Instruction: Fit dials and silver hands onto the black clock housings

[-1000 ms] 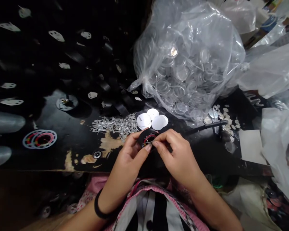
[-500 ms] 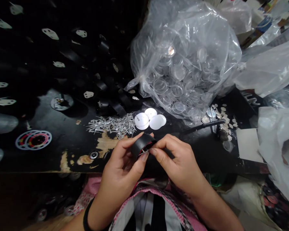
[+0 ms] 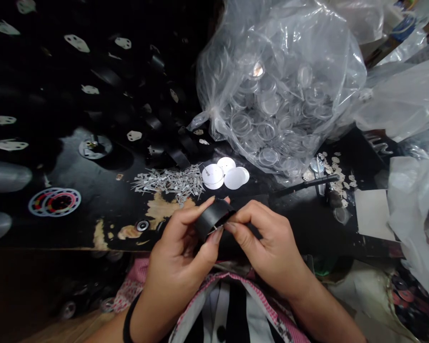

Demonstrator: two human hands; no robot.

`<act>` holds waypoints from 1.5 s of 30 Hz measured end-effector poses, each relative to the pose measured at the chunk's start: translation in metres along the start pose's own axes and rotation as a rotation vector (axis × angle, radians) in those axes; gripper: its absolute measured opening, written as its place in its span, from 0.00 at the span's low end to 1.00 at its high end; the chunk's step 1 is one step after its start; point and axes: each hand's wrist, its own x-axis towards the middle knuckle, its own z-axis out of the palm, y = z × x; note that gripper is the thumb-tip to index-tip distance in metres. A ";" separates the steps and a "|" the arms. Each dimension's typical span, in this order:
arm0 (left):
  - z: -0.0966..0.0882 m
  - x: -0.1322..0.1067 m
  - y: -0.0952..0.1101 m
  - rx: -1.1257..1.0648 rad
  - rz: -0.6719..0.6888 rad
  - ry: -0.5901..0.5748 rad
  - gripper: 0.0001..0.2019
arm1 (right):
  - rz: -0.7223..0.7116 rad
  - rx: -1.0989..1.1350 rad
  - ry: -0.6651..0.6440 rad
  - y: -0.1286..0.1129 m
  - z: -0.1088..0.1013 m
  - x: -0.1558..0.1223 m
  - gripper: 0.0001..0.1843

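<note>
black desk (image 3: pixel 307 224) is stretching across the scene, its finish wearing through to pale patches (image 3: pixel 164 207) near the left hand (image 3: pixel 182 255). that hand is holding a black case (image 3: pixel 211 216) just above the near edge, close to the middle; its fingers (image 3: pixel 186 218) are curling snugly round the outside while the thumb is pressing at the near rim. the case is tilting, its opening turning toward the right hand (image 3: pixel 266 236), and a small pale strip (image 3: pixel 215 228) is showing at the rim by the left thumb. the right thumb and forefinger are meeting in a tight pinch at that opening; i cannot tell what, if anything, they are gripping.

beyond the case, white discs (image 3: pixel 233 178) are overlapping, with a heap of pins (image 3: pixel 168 183) lying just to their left. two dials (image 3: pixel 62 202) are overlapping farther left, and a small wheel (image 3: pixel 142 226) is resting between them and the left hand. a round fitting (image 3: pixel 95 146) is standing beyond the dials. on the far right side, a clear bag (image 3: pixel 279 52) is bulging with clear rings (image 3: pixel 268 129). to its near right, a black rod (image 3: pixel 303 185) is lying by scattered pale bits (image 3: pixel 338 174), with a white card (image 3: pixel 375 214) sitting beside them.
</note>
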 end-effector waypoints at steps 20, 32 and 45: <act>-0.003 0.005 -0.017 -0.076 -0.367 -0.090 0.13 | 0.199 -0.052 -0.055 0.010 0.000 -0.002 0.17; 0.023 0.011 -0.033 -0.570 -0.842 -0.095 0.08 | 0.082 -0.373 0.869 0.100 -0.111 -0.011 0.12; 0.048 0.013 -0.031 -0.506 -0.980 -0.187 0.24 | 0.142 0.049 0.743 0.133 -0.116 0.014 0.12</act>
